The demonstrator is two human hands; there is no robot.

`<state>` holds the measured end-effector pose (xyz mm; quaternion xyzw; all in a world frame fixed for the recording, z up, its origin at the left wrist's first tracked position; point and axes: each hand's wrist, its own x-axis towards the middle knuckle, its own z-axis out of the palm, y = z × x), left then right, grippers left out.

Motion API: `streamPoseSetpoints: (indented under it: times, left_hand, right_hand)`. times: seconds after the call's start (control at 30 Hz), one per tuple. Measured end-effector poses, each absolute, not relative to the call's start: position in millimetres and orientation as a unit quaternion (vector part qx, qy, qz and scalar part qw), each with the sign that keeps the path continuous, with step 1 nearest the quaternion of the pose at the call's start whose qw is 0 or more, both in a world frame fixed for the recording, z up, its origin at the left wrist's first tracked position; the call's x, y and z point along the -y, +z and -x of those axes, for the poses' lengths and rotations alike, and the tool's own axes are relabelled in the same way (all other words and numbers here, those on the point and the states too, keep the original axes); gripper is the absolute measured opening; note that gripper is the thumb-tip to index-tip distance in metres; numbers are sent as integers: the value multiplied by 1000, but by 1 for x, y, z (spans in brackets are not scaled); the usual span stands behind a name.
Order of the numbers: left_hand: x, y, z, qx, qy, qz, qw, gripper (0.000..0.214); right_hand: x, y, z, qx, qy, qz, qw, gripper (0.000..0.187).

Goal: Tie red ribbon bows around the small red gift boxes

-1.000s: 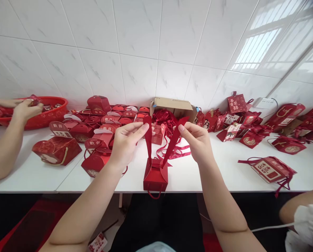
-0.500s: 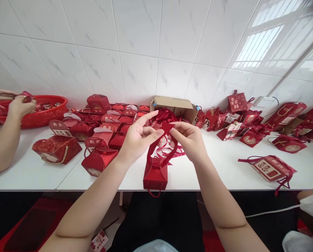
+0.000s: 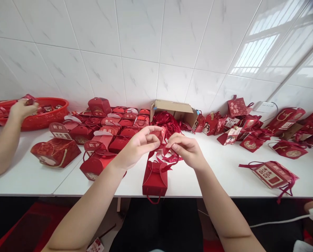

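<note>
A small red gift box (image 3: 155,181) stands at the table's front edge, its cord handle hanging over the side. Red ribbon (image 3: 176,159) rises from the box top to my fingers. My left hand (image 3: 137,145) pinches the ribbon between thumb and fingers, just above and left of the box. Opposite it, my right hand (image 3: 186,148) pinches another part of the ribbon. A small printed tag (image 3: 162,133) shows by the left fingertips. Behind the hands, loose ribbon strands lie on the table, partly hidden.
Several red gift boxes (image 3: 101,164) crowd the left, with more boxes (image 3: 252,140) at the right. A cardboard box (image 3: 176,105) of red ribbon stands against the tiled wall. At far left, another person's hand (image 3: 22,110) holds a red packet over a red basin (image 3: 53,117).
My hands have moved slightly lower, and the ribbon between them has changed shape. The tag now shows by my left fingers. At far left, only one of the other person's hands remains visible.
</note>
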<state>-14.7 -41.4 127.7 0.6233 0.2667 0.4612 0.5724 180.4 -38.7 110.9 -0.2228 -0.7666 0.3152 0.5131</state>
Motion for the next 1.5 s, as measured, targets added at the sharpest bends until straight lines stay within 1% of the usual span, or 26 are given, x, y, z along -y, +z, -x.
streamPoseSetpoints:
  times: [0.1, 0.17, 0.23, 0.3, 0.37, 0.4, 0.43, 0.5, 0.57, 0.6, 0.7, 0.77, 0.83, 0.9, 0.97, 1.03, 1.1, 1.13, 1.17, 1.2, 1.27, 1.33, 1.4, 1.5]
  left_hand:
    - [39, 124, 17, -283, 466, -595, 591, 31]
    - [38, 121, 17, -287, 462, -576, 610, 28]
    - [38, 119, 16, -282, 467, -561, 623, 26]
    - [39, 118, 14, -274, 472, -556, 626, 29]
    - [42, 118, 12, -271, 487, -571, 602, 38]
    - [44, 118, 10, -282, 499, -591, 568, 44]
    - [46, 118, 9, -300, 515, -617, 514, 48]
    - [50, 116, 8, -349, 545, -670, 364, 53]
    - [52, 110, 11, -391, 564, -693, 222, 51]
    - [53, 105, 15, -407, 573, -689, 178, 49]
    - [52, 80, 41, -472, 591, -643, 123, 46]
    - [52, 56, 68, -539, 584, -603, 76, 41]
    - [52, 32, 97, -613, 527, -588, 3, 36]
    - [53, 12, 120, -658, 412, -628, -47, 29]
    - [53, 2, 132, -631, 361, -680, -93, 23]
    - [54, 1, 129, -588, 371, -702, -154, 16]
    - [56, 5, 113, -553, 419, -692, -200, 9]
    - [59, 7, 102, -540, 448, -685, -198, 7]
    - [61, 8, 90, -525, 470, -691, -165, 8]
    - [64, 8, 78, -512, 484, -702, -105, 9]
    - [69, 3, 54, -494, 468, -731, 60, 10]
    - [71, -6, 36, -492, 441, -730, 173, 14]
    - [69, -15, 25, -493, 432, -713, 250, 17]
    - [63, -23, 20, -495, 429, -681, 329, 18]
  right_hand:
    - [42, 113, -187, 843, 111, 209, 482, 23]
    - [43, 112, -188, 862, 10, 208, 462, 29]
    - [42, 109, -187, 863, -53, 211, 455, 32]
    - [40, 105, -185, 858, -80, 208, 463, 34]
    - [38, 101, -183, 851, -78, 203, 479, 35]
    - [38, 100, -182, 845, -68, 204, 490, 34]
    - [39, 99, -181, 836, -53, 212, 504, 33]
    - [44, 94, -180, 797, -12, 248, 550, 30]
    - [52, 83, -183, 729, 38, 307, 611, 25]
    - [57, 75, -187, 687, 68, 340, 638, 22]
    - [74, 37, -212, 562, 171, 443, 677, 15]
    - [86, 6, -238, 487, 222, 507, 676, 17]
    - [98, -23, -265, 401, 247, 561, 681, 26]
    - [107, -44, -287, 379, 276, 612, 637, 34]
    - [112, -54, -298, 410, 305, 647, 566, 37]
    - [111, -54, -296, 446, 275, 672, 524, 40]
    - [105, -48, -284, 475, 187, 678, 528, 40]
    - [101, -44, -276, 494, 146, 670, 535, 38]
    - [97, -39, -267, 519, 127, 652, 538, 35]
    - [93, -35, -257, 547, 133, 628, 538, 32]
    - [85, -28, -238, 600, 201, 577, 517, 28]
    - [79, -25, -221, 630, 276, 537, 488, 27]
    - [75, -27, -208, 635, 340, 514, 467, 25]
    - [71, -34, -196, 593, 438, 498, 457, 22]
